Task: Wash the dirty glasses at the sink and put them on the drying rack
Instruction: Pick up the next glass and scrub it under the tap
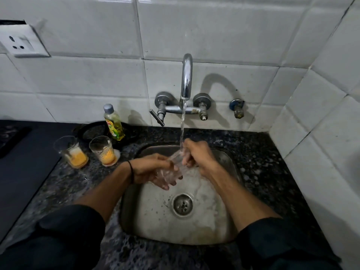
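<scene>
Clear plastic dish-soap bottle (113,123), grey cap, yellow-green label, standing upright at black round dish (91,131) near wall. White socket plate (21,42) sitting on glossy white wall tiles (214,26). Small blue-collared valve (238,109) sticking out of tiles. Dark speckled granite countertop (253,152) lying below.

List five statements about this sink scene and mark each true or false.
1. Water runs from the tap onto the glass. True.
2. The dirty glasses stand in the sink. False: they stand on the counter, left of the sink.
3. The left hand holds the glass. True.
4. The soap bottle lies flat. False: it stands upright behind the dirty glasses.
5. The right hand rests on the tap. False: it grips the glass under the water.
</scene>
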Demonstrator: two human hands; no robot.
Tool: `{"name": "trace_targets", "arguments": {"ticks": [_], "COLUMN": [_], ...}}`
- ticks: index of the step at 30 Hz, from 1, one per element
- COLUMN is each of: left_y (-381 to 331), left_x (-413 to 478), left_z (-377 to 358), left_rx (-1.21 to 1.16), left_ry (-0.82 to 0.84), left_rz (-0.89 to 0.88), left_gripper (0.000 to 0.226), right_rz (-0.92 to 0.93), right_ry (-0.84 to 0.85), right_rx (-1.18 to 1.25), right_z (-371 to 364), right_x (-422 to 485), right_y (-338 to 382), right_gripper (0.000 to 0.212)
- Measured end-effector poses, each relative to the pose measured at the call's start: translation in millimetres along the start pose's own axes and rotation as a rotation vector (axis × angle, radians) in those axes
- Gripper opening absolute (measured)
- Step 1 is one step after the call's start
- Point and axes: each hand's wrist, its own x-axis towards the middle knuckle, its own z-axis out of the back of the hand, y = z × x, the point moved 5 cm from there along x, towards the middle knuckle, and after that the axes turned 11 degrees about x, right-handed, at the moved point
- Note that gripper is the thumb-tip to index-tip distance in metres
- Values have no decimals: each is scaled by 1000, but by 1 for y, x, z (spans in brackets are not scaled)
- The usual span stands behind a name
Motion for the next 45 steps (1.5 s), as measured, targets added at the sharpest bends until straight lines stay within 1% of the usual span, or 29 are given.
{"name": "trace_targets", "arguments": {"ticks": [2, 4, 7, 8, 10, 12, 14, 16, 17, 18, 20, 22, 23, 24, 26, 28, 29, 30, 31, 33, 35, 36, 37, 39, 40, 41, 42, 43, 45], "left_y": [6, 10, 10, 9, 8, 10, 9, 7, 5, 3, -2, -6, -5, -5, -1, 3, 3, 2, -3, -13, -18, -19, -19, -15, -12, -9, -8, -9, -13], "left_x": [8, 17, 17, 14, 9, 9, 8, 5, 2, -1, -4, -3, -1, 2, 9, 13, 12, 11, 8, 3, 2, 2, 2, 5, 7, 7, 6, 5, 2], "left_z": [-10, -13, -15, -19, -27, -28, -20, -5, 0, 4, 3, -10, -14, -15, -8, 1, 5, 9, 10, 6, -8, -12, -12, -5, -2, 2, 4, 6, 6], "left_rx": [57, 59, 278, 359, 392, 293, 202, 242, 280, 346, 552, 667, 654, 599, 438, 334, 353, 403, 492, 749, 838, 796, 722, 573, 501, 446, 413, 445, 707], "left_ry": [-22, -247, -749, -871, -967, -901, -759, -701, -719, -775, -943, -1043, -1042, -1006, -797, -563, -528, -573, -677, -951, -1072, -1067, -1009, -769, -647, -586, -600, -687, -919], "left_rz": [-29, -91, -133, -149, -202, -246, -284, -304, -303, -289, -232, -216, -229, -263, -282, -218, -182, -160, -151, -123, -172, -212, -245, -295, -301, -291, -278, -257, -190], "left_gripper": [33, 33, 39, 42, 46, 49, 50, 48, 47, 48, 47, 42, 41, 43, 50, 48, 42, 36, 35, 40, 47, 46, 43, 39, 40, 42, 44, 44, 50], "right_rz": [157, 272, 224, 182, 129, 154, 213, 218, 207, 188, 129, 83, 100, 132, 186, 217, 219, 207, 179, 110, 82, 101, 151, 265, 294, 285, 262, 236, 131], "right_ry": [136, 180, 162, 140, 138, 246, 378, 484, 500, 477, 337, 193, 152, 150, 274, 434, 479, 485, 459, 287, 89, 47, 83, 312, 418, 472, 470, 427, 276], "right_rx": [-263, -501, -620, -652, -675, -657, -684, -615, -533, -440, -308, -333, -384, -408, -419, -482, -495, -467, -397, -224, -196, -242, -299, -430, -452, -421, -359, -293, -185], "right_z": [-15, -27, -32, -31, -32, -36, -37, -33, -30, -29, -28, -31, -31, -30, -27, -21, -18, -16, -15, -16, -16, -15, -16, -22, -23, -23, -22, -22, -21], "right_x": [-3, -2, 4, 7, 9, 5, -9, -20, -22, -21, -12, -4, -3, -3, -9, -20, -23, -21, -17, -4, 5, 5, 5, -4, -10, -14, -15, -14, -4], "right_y": [16, 25, 25, 23, 24, 29, 39, 42, 41, 41, 37, 31, 33, 36, 43, 48, 47, 44, 39, 30, 25, 27, 30, 39, 39, 40, 40, 39, 33], "right_gripper": [36, 36, 37, 39, 40, 36, 30, 23, 21, 22, 29, 37, 38, 37, 33, 26, 22, 18, 16, 19, 26, 27, 27, 24, 22, 21, 21, 22, 29]}}
